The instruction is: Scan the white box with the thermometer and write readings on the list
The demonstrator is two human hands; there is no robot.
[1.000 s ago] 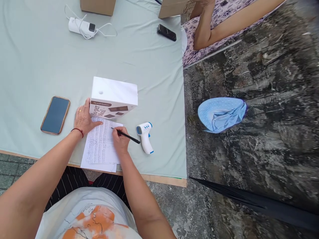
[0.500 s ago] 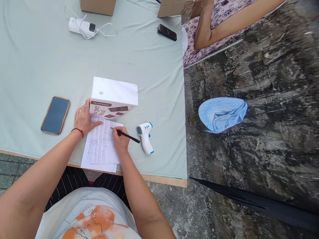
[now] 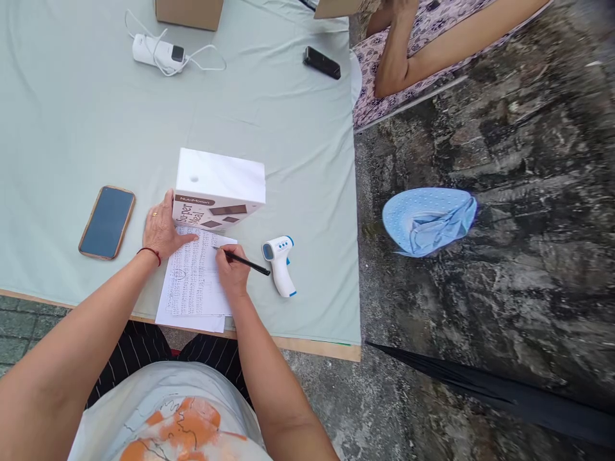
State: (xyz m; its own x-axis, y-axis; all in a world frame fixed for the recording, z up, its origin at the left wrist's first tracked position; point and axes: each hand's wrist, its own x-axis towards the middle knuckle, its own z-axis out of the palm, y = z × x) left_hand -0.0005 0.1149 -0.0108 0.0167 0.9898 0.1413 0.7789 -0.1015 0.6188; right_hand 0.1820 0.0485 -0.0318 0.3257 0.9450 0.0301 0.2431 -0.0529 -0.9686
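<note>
My right hand [image 3: 233, 269] is closed round a black pen [image 3: 252, 263], whose tip rests at the upper right of a printed sheet [image 3: 196, 282]. Another white sheet lies beneath that one, showing at its lower edge. Flat on the sheet's upper left edge lies my left hand [image 3: 163, 229], thumb stretched across the paper and fingers spread against the box's side. The white "Super Meal" box [image 3: 221, 176] stands just beyond the paper. To the right of my right hand lies a white and blue infrared thermometer [image 3: 280, 266].
A phone [image 3: 107, 222] lies to the left. Farther back are a white device with a cable [image 3: 157, 52], a cardboard box [image 3: 189, 13] and a black device [image 3: 321, 62]. Another person's arm [image 3: 432, 51] is at upper right. A blue cap [image 3: 429, 221] lies beyond the table's right edge.
The cardboard flap by the other person has shifted up and to the right. My hands, the pen and the paper look the same.
</note>
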